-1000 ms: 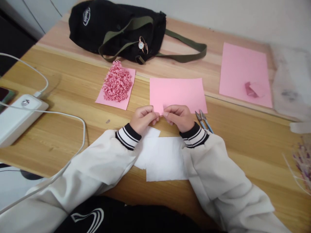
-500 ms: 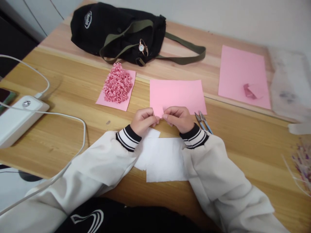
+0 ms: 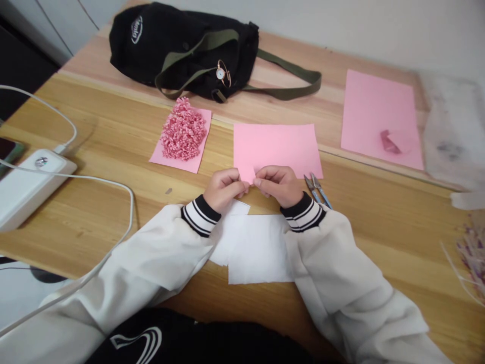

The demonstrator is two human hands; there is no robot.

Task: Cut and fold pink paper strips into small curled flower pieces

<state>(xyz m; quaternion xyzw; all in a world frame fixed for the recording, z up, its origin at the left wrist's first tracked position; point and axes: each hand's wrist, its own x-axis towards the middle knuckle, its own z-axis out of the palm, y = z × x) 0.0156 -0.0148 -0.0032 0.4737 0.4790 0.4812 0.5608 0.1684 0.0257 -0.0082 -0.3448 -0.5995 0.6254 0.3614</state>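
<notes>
My left hand and my right hand are close together, both closed in a pinch. Between their fingertips is pink paper; whether it is a separate small piece or part of the pink sheet just beyond, I cannot tell. Beside my right wrist lie thread snips with blue handles, blades pointing away from me. Under my wrists are white paper sheets, overlapping and partly covered by my sleeves.
At the left, a pile of pink bead-like stamens lies on a smaller pink sheet. A black bag with a watch lies behind. Another pink sheet is far right. A white power strip and cable are left.
</notes>
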